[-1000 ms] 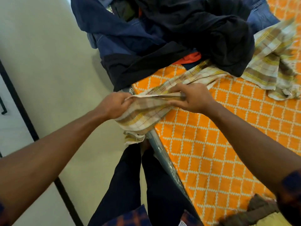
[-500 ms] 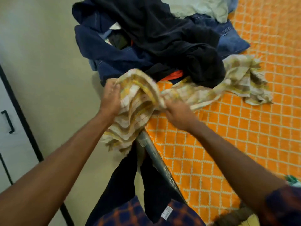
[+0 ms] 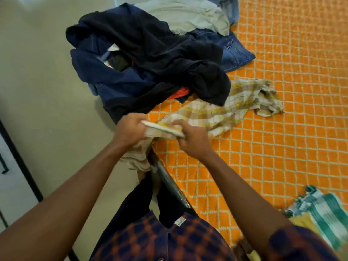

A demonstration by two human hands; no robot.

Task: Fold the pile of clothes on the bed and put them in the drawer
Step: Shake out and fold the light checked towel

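Yellow-checked woven cloth (image 3: 216, 112): I had my left grip (image 3: 130, 130) and right grip (image 3: 192, 140) both pinching its folded edge.

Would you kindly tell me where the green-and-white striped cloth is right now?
The striped cloth lies at the head view's lower right, on the orange bedspread, beside the person's right forearm and apart from the clothes pile.

Both bare forearms extend forward and converge. Left hand (image 3: 130, 129) and right hand (image 3: 190, 139) lie close together, knuckles up, fingers curled and pinching a folded cloth edge (image 3: 162, 128).
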